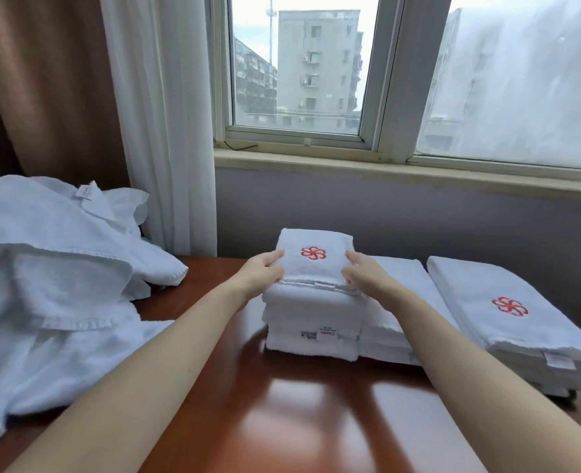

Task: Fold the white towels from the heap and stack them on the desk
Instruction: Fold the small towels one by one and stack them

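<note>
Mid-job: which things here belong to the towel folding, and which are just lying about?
Job: left hand and right hand gripping folded white towel with red flower logo; tall white towel stack beneath; low white towel stack; long white red-logo stack; heap of loose white towels; glossy red-brown wooden desk.
Idle: brown curtain; sheer white curtain; window sill.

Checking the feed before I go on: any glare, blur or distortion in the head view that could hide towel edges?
Head view: daylight from the window leaves bright glare patches on the glossy desk; the wide lens bows the sill; the right pane looks hazy; the top towel, gripped by the left hand and right hand, is sharp, logo clear; the heap is low in contrast.
</note>
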The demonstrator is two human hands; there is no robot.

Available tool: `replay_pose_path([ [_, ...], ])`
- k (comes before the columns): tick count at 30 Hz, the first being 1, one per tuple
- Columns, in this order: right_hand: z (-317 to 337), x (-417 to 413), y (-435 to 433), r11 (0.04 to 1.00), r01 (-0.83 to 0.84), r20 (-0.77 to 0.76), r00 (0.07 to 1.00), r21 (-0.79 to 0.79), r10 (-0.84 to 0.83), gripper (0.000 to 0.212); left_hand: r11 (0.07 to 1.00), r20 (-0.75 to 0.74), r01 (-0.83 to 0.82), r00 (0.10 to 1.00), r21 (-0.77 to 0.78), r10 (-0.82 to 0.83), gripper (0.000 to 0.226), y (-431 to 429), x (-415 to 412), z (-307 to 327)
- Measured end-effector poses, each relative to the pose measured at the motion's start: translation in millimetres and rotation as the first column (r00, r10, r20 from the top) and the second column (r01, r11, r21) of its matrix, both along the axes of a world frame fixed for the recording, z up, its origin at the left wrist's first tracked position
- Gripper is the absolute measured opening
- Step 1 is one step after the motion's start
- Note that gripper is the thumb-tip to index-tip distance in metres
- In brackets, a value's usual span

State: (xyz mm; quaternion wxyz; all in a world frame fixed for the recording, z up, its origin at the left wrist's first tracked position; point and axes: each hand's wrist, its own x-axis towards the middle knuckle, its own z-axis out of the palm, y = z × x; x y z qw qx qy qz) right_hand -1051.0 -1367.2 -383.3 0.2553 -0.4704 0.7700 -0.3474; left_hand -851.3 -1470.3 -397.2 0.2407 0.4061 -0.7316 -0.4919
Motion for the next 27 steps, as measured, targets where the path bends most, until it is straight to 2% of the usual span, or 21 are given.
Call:
replay_pose_path([
  [3,18.3,15.1,12.4,0.996,-0.019,-0.265,0.963,0.086,0.041,0.021,0.996,0.090,0.044,0.995,-0.076,-0.038,0.057,19.7,13.0,14.2],
  [4,24.1,21.7,16.9,0.991,-0.039,-0.349,0.934,0.128,0.082,0.022,0.993,0.116,0.053,0.992,-0.106,-0.040,0.056,25.9,19.2,18.5],
  [5,28.8,28.9,20.7,0.988,-0.055,-0.416,0.902,0.146,0.112,0.032,0.988,0.133,0.059,0.990,-0.140,-0.040,0.054,31.5,25.8,22.4],
  [6,33.4,36.8,23.8,0.988,-0.074,-0.472,0.872,0.136,0.131,0.044,0.983,0.142,0.064,0.989,-0.172,-0.039,0.052,37.4,33.4,26.1],
  [8,42.8,57.7,28.1,0.982,-0.165,-0.537,0.823,0.089,0.187,0.053,0.971,0.153,0.048,0.988,-0.236,-0.012,0.047,48.4,51.6,32.6],
  [14,59.1,134.3,24.3,0.911,-0.400,-0.612,0.698,0.097,0.372,0.048,0.924,0.270,-0.065,0.947,-0.378,0.177,0.040,69.1,140.2,42.6],
  [21,61.9,231.0,-5.6,0.811,-0.586,-0.578,0.662,-0.002,0.477,0.046,0.865,0.343,-0.226,0.850,-0.448,0.399,0.041,82.4,253.4,54.7],
  [27,55.2,288.5,-44.9,0.753,-0.654,-0.580,0.640,-0.068,0.503,0.046,0.786,0.320,-0.315,0.785,-0.532,0.531,0.040,78.7,315.6,65.7],
])
